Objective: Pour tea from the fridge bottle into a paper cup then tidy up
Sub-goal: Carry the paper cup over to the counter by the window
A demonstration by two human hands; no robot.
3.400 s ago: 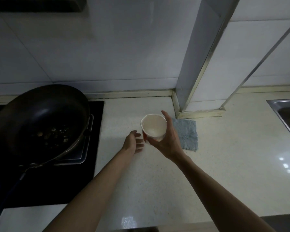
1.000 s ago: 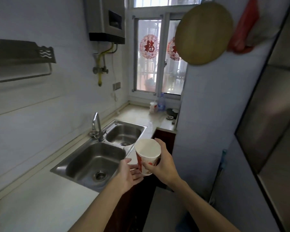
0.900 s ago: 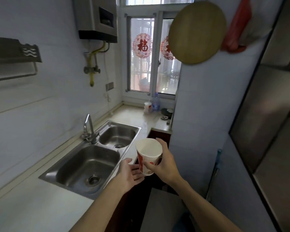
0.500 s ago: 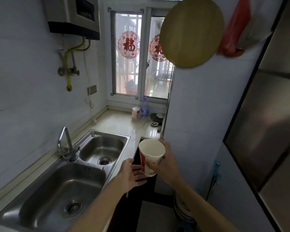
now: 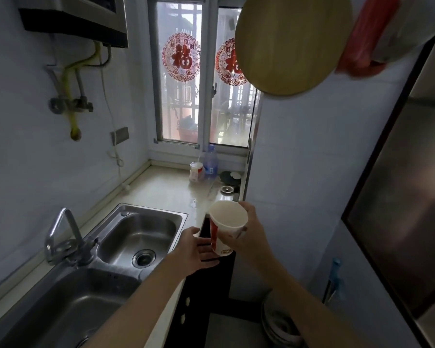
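**Kitchen, sink side: contents as seen**

- Paper cup (image 5: 225,228): red and white outside, white inside. It is held in the air, tilted with its mouth up and towards the near side. It sits right of the sink and above the counter's right edge and the dark cabinet (image 5: 204,285) below it.
- Right hand (image 5: 253,234): grips the paper cup, with the fingers curled round its right and far side.
- Left hand (image 5: 192,249): fingers straight and relaxed, holding nothing. It lies just beside the cup's lower part, and I cannot tell whether the fingertips touch it.
- Double steel sink (image 5: 156,210): set into the counter at left, with one basin near and one far.
- Faucet (image 5: 74,228): stands on the sink's left rim between the two basins.
- Countertop (image 5: 161,189): pale, running from the sink to the far window.
- Far end of the counter: a small white-and-red cup (image 5: 196,171) just beside a clear plastic bottle (image 5: 210,163). To their right are a dark round object (image 5: 230,177) and a small metal disc (image 5: 227,189).
- Window (image 5: 183,109): carries two red paper-cut decorations (image 5: 181,56).
- Left wall: a water heater (image 5: 81,18) up high, with a yellow hose (image 5: 72,116) hanging below it.
- Right wall: a round wooden board (image 5: 291,43) hangs up high, with a red plastic bag (image 5: 364,38) beside it.
- Floor, near right: stacked dishes (image 5: 279,325).
- Right edge: a steel panel (image 5: 412,197).
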